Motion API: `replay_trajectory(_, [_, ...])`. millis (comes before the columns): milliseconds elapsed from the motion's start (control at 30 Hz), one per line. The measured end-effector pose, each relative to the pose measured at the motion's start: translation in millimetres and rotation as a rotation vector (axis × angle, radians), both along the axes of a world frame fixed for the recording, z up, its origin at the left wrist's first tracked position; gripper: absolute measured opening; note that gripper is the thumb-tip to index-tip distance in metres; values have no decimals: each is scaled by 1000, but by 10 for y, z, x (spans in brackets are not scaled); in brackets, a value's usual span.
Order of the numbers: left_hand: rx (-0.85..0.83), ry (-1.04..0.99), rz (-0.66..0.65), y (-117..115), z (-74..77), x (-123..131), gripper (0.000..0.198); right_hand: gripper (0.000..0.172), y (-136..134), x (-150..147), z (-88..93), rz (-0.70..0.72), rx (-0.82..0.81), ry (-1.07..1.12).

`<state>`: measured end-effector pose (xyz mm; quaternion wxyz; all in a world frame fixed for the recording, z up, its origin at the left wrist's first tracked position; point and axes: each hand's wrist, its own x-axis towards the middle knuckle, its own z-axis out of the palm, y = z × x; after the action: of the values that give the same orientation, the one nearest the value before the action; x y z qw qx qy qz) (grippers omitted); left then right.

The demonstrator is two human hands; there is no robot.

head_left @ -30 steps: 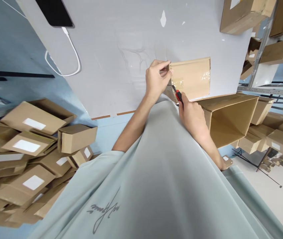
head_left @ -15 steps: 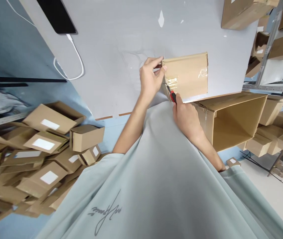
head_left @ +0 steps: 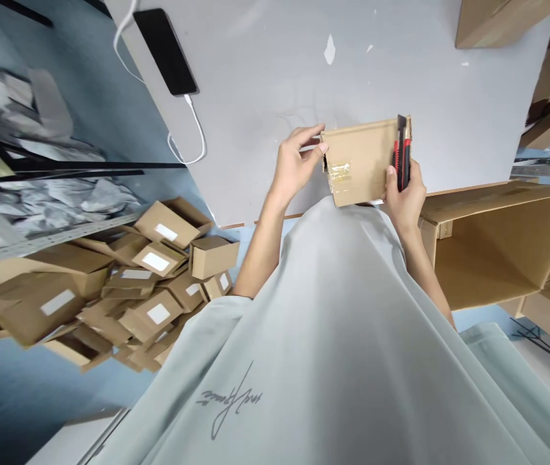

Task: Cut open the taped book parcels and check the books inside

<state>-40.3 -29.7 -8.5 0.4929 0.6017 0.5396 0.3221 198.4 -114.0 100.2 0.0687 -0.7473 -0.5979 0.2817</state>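
A small taped cardboard box point(head_left: 359, 158) sits at the near edge of the grey table point(head_left: 265, 77), held between both hands. My left hand point(head_left: 297, 165) pinches its left edge with closed fingers. My right hand point(head_left: 403, 194) grips the right side and also holds a red and black utility knife point(head_left: 402, 152) upright against that side. Clear tape shows on the box's left face.
A black phone point(head_left: 166, 50) with a white cable point(head_left: 192, 132) lies at the table's far left. A large open carton point(head_left: 498, 242) stands to the right. Several small labelled boxes point(head_left: 153, 284) are piled on the floor at left. More cartons point(head_left: 498, 19) sit at the far right.
My right hand has moved the knife from the box's left corner round to its right side, blade end upward. The box now sits squarer between both hands. The view shifted left.
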Motion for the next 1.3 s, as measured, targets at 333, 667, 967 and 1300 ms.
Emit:
replay_trajectory(333, [23,248,-132,-649,518,-41,55,88,-50,216,-366,-175,-4,205])
replay_trajectory(667, [-45,335,-269,-764,429,-75,122,84,-24,261,-394,-145,-74,215])
replay_trajectory(967, [6,396,-237,-714,308,-113,125,76,14,221,-333,-83,-100,197])
replay_trajectory(1300, [32,417,-233,-794,237,-122,132,70,50,237,-336,-116,-101,144])
